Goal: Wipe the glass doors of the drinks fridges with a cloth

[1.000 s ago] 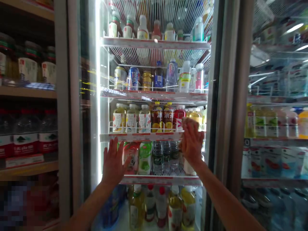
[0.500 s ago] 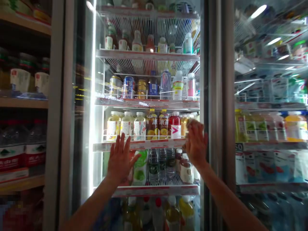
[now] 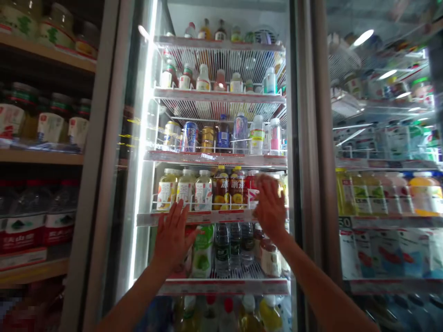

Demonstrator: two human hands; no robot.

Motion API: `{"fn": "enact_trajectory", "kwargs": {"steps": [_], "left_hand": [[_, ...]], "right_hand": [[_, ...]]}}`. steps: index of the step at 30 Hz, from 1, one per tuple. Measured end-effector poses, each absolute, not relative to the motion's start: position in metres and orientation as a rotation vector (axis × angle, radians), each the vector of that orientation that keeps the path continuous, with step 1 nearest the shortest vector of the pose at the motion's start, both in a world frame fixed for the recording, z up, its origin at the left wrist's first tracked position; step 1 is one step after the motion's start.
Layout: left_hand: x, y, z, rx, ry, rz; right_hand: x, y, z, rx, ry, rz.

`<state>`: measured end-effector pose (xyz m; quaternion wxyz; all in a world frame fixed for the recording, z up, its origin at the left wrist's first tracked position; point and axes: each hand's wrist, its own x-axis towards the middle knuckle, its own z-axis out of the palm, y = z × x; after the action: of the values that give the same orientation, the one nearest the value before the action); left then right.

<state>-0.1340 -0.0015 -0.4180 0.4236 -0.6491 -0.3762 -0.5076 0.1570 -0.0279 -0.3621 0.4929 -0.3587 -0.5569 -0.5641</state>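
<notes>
I face a lit drinks cooler through its glass front (image 3: 209,157), which carries small bright reflections. My left hand (image 3: 173,236) lies flat towards the glass, fingers spread and empty, in front of the shelf with pale tea bottles (image 3: 203,191). My right hand (image 3: 272,210) is raised against the glass further right, fingers bent over what looks like a crumpled, light brown cloth (image 3: 261,179), mostly hidden and blurred. Behind that hand stand a red drink bottle (image 3: 252,182) and other bottles. Two dark iced tea bottles (image 3: 237,186) show between the hands.
A metal door frame (image 3: 309,138) borders the cooler on the right, with another glass-fronted cooler of juice bottles (image 3: 422,191) beyond. At left, past a metal post (image 3: 98,161), wooden shelves (image 3: 41,157) hold jars and water bottles. More bottles (image 3: 222,246) fill the lower shelves.
My right hand has shifted left across the glass, now overlapping the red bottle. My left hand stays nearly in place. The view has tilted up slightly, showing more of the top shelf.
</notes>
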Motion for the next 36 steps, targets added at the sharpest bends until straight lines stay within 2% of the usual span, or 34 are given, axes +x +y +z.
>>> {"fn": "enact_trajectory", "kwargs": {"steps": [3,7,11,14,21,27,30,36], "left_hand": [[-0.147,-0.001,-0.405,-1.585,-0.936,-1.298],[-0.149,0.003,-0.385,-1.571,-1.06,-1.352],[-0.142,0.006,-0.378,-1.599,-1.157,-1.321],[-0.144,0.005,-0.379,-1.584,-1.163,-1.285],[-0.155,0.005,-0.382,-1.593,-1.114,-1.21],[-0.153,0.003,-0.381,-1.606,-1.118,-1.195],[-0.163,0.002,-0.38,-1.604,-1.156,-1.181],[-0.206,0.004,-0.379,-1.532,-1.455,-1.21]], "right_hand": [[0.191,-0.026,-0.324,-0.933,-1.034,-1.233],[0.163,-0.02,-0.295,-0.944,-1.075,-1.194],[0.105,-0.019,-0.319,-0.845,-1.509,-1.368],[0.107,-0.023,-0.337,-0.806,-1.664,-1.446],[0.177,-0.023,-0.286,-0.97,-1.018,-1.166],[0.094,-0.016,-0.297,-0.827,-1.528,-1.343],[0.087,-0.018,-0.305,-0.775,-1.699,-1.454],[0.142,-0.021,-0.253,-0.983,-1.109,-1.169]]}}
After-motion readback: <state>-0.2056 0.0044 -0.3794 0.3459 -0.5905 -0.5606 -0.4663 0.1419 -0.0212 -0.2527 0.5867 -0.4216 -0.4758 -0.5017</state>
